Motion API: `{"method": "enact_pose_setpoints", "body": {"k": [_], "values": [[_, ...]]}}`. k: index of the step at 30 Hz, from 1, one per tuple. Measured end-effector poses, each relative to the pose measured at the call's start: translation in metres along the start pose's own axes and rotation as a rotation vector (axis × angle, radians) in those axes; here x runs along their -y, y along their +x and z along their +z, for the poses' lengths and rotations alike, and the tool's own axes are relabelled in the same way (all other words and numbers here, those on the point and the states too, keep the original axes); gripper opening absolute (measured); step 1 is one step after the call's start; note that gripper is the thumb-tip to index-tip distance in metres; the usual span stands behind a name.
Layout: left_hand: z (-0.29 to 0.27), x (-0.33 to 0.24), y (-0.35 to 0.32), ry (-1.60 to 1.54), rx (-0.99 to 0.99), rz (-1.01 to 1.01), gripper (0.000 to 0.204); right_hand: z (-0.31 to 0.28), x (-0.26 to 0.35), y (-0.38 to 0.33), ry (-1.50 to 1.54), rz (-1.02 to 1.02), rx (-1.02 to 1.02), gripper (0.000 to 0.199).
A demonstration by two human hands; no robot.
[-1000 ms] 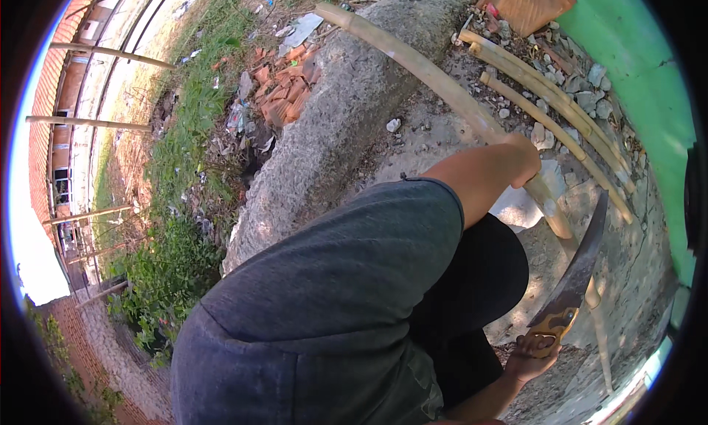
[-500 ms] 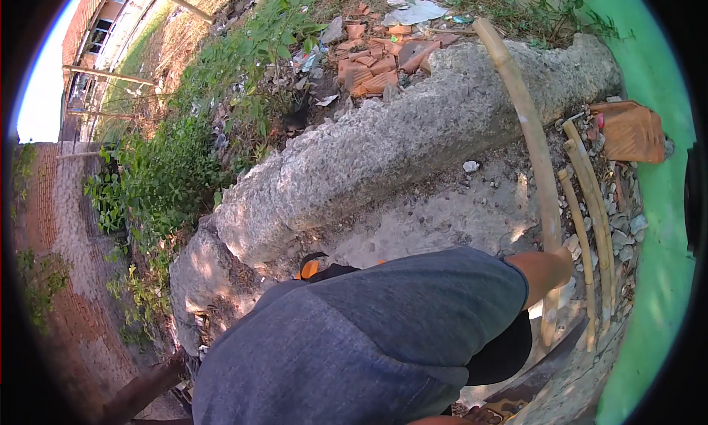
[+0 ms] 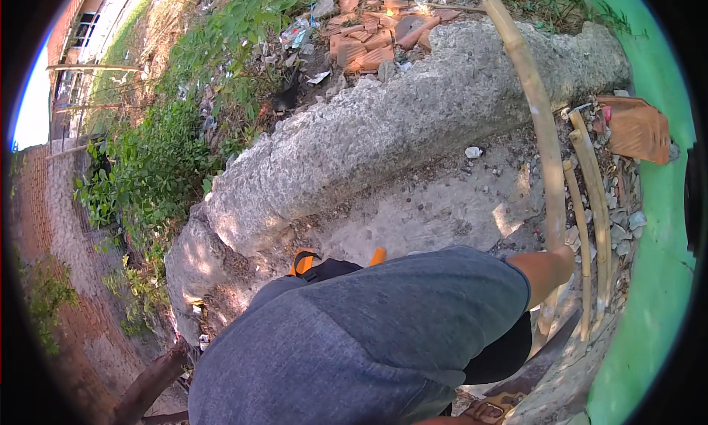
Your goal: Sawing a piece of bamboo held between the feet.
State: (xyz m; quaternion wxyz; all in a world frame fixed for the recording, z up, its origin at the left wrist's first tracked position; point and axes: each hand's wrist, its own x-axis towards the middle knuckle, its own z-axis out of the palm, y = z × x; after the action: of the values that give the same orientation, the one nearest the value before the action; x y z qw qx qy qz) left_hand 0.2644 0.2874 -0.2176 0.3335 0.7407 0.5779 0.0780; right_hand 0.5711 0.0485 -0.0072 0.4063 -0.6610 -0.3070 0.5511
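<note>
Trimming of the long bamboo pole (image 3: 538, 130) lying against the concrete kerb (image 3: 383, 144) appears under way: right hand (image 3: 565, 257) at the pole, grasp indiscernible, left hand (image 3: 488, 410) apparently clenched on the machete (image 3: 549, 347) handle, so next needs a steadied pole before any stroke.

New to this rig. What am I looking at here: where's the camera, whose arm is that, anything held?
The camera sits on a person's head and looks down through a fisheye lens, so straight edges bend. The grey mass is the person's own shirt; a bare arm reaches out from it to the right. The hand itself is not clearly visible, so whether it grips anything cannot be told; the arm ends beside a long bamboo pole. Thinner bamboo sticks lie next to it, along a green wall. Ahead is a rough concrete slab, then broken bricks and weeds.
</note>
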Motion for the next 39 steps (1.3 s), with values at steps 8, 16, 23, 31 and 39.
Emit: {"method": "enact_pose_setpoints", "body": {"k": [8, 16, 23, 31, 39], "values": [[-0.002, 0.007, -0.031, 0.059, 0.009, -0.066, 0.039, -0.03, 0.0, 0.005, 0.081, 0.039, 0.124, 0.037], [-0.059, -0.024, -0.104, 0.104, 0.122, -0.177, 0.034, -0.005, -0.011, -0.009, 0.127, 0.0, -0.067, 0.036], [-0.058, -0.004, -0.126, 0.317, 0.095, -0.143, 0.032, -0.001, -0.03, -0.005, 0.257, 0.08, 0.087, 0.043], [-0.059, -0.04, -0.103, 0.372, 0.096, -0.041, 0.04, -0.008, -0.029, 0.02, 0.178, 0.016, 0.024, 0.045], [-0.062, -0.044, -0.109, 0.407, 0.083, -0.101, 0.041, -0.008, -0.048, 0.003, 0.063, -0.131, 0.118, 0.044]]}}
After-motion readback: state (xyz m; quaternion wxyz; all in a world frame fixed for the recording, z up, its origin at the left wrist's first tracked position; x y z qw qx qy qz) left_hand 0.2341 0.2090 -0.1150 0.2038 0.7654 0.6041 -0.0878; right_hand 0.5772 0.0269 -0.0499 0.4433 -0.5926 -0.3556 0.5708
